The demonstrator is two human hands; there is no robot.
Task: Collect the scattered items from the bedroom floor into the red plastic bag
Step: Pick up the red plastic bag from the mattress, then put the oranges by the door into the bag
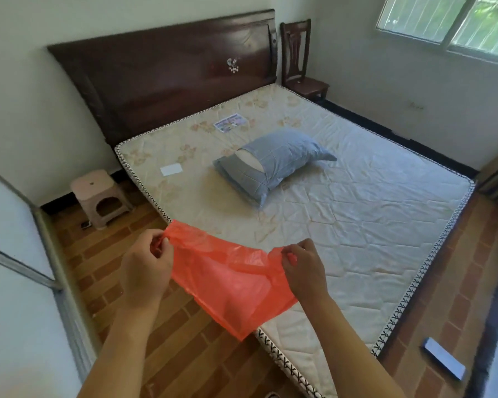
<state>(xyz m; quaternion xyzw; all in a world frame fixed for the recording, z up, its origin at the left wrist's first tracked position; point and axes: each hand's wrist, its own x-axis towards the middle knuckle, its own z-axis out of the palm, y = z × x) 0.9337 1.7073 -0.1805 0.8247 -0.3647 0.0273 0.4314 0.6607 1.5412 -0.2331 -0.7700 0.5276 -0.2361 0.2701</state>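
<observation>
Head view, looking down: thin red plastic bag stretched between both hands, hanging over the near corner of the bare quilted white mattress. Left hand curled, fingers and thumb pinching the bag's upper left edge. Right hand curled too, fingertips pinching the bag's right edge. Bag slack and crumpled in the middle, its lowest point dangling below and between the wrists, over the brown brick-pattern floor.

Beyond the hands, on the mattress: grey-blue checked pillow, lying flat, well apart from the bag. Further up and left of it, small white card; past that, colourful printed label near the dark wooden headboard.

Left of the left hand, on the floor by the wall: pale pink plastic stool. Low to the right of the right forearm, on the floor past the mattress corner: flat blue-white rectangular box. Far corner, beside the headboard: dark wooden chair.
</observation>
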